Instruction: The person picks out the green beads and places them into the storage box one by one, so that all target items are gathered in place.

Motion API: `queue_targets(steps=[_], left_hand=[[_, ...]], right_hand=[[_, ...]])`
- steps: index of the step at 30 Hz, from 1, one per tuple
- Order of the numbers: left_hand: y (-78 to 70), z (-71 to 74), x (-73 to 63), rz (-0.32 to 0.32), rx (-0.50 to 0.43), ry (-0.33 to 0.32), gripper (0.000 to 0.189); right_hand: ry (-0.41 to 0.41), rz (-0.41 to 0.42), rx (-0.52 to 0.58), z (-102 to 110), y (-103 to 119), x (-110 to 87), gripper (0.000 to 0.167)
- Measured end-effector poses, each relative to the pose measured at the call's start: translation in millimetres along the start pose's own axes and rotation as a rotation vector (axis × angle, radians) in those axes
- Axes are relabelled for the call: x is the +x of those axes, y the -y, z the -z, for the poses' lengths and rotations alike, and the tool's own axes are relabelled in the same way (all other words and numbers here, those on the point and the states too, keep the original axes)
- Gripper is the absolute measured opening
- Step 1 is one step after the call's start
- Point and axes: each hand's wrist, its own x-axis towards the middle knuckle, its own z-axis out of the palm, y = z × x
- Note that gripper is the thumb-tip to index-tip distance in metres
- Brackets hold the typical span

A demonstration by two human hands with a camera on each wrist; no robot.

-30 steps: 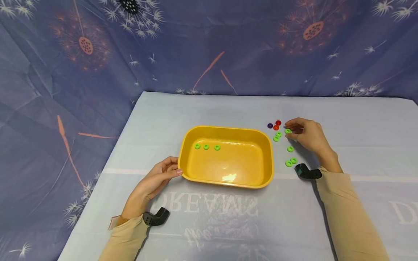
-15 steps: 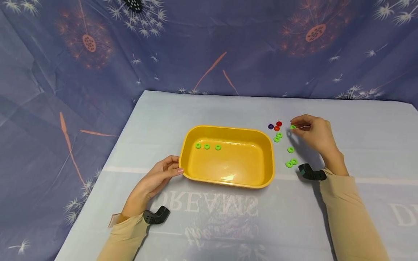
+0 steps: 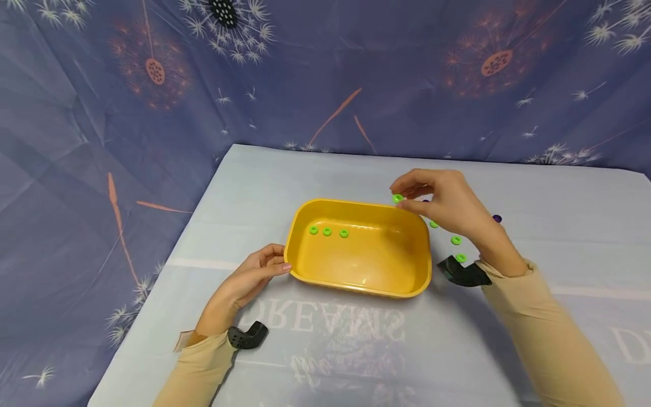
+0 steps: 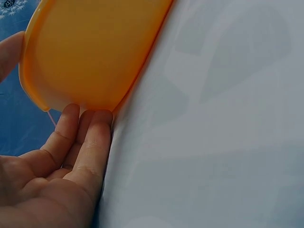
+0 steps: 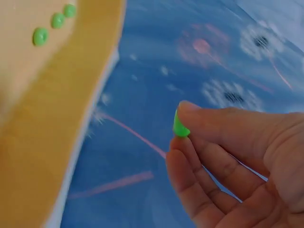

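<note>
My right hand pinches a small green ring-shaped bead between thumb and fingertips, above the back right rim of a yellow plastic tray. In the right wrist view this bead shows edge-on at the thumb tip. Inside the tray, three similar green beads lie in a row at the back left. My left hand holds the tray's left end, thumb at the rim and fingers against the outer wall. The left wrist view shows those fingers at the tray wall.
Right of the tray lie loose green beads, partly hidden by my right hand and wrist. A purple bead shows beside the wrist. The pale cloth-covered table ends at a blue dandelion-print curtain behind.
My right hand has lifted a green bead from the loose ones and carried it left to the tray's back rim. The left hand keeps its place on the tray.
</note>
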Motion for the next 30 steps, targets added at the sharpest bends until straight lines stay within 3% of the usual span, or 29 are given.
queue_targets(steps=[3, 6, 16, 23, 30], left_hand=[[0.9, 2.4, -1.5, 0.003, 0.002, -0.006, 0.045], [0.8, 2.6, -1.6, 0.01, 0.005, -0.005, 0.046], [-1.4, 2.0, 1.2, 0.01, 0.017, 0.004, 0.049], [-0.5, 2.0, -0.3, 0.02, 0.004, -0.013, 0.049], [-2.9, 0.5, -0.6, 0.019, 0.016, -0.012, 0.05]], right_hand=[[0.103, 0.096, -0.061, -20.9, 13.8, 27.0, 0.019], [0.191, 0.146, -0.123, -43.7, 19.0, 41.2, 0.019], [0.473, 0.176, -0.345, -95.9, 11.6, 47.8, 0.011], [0.502, 0.175, -0.429, -108.0, 10.8, 49.8, 0.016], [0.527, 0.149, -0.465, -106.9, 10.1, 49.3, 0.016]])
